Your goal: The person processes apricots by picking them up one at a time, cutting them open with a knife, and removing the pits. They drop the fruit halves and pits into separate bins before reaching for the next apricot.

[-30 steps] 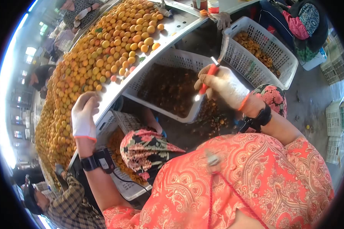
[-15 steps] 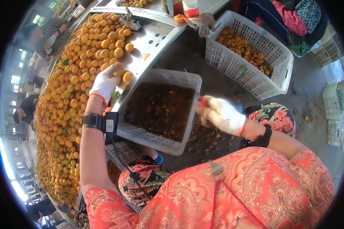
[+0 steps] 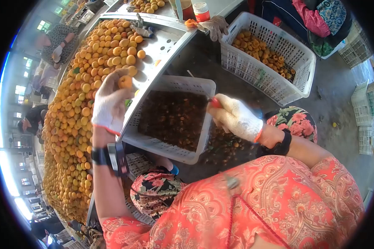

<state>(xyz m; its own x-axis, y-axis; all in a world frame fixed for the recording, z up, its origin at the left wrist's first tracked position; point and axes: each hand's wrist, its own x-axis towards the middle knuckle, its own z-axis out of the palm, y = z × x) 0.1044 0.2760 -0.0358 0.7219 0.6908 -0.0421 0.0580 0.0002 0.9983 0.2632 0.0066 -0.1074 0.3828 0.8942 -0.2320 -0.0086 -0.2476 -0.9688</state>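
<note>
My left hand, in a white knit glove, pinches an apricot between thumb and fingers at the edge of the metal table. A large heap of apricots covers the table beside it. My right hand, gloved as well, is closed round the red handle of a slim tool; its thin shaft is blurred. Between and below my hands stands a white plastic crate with dark brown apricot stones in it.
A second white crate holds halved apricots. A grey glove and a red-and-white jar are at the table's corner. Loose stones litter the floor. Another person sits at upper right.
My left hand has lifted off the heap with an apricot, tilting upright. My right hand has shifted slightly left and up with the red-handled tool.
</note>
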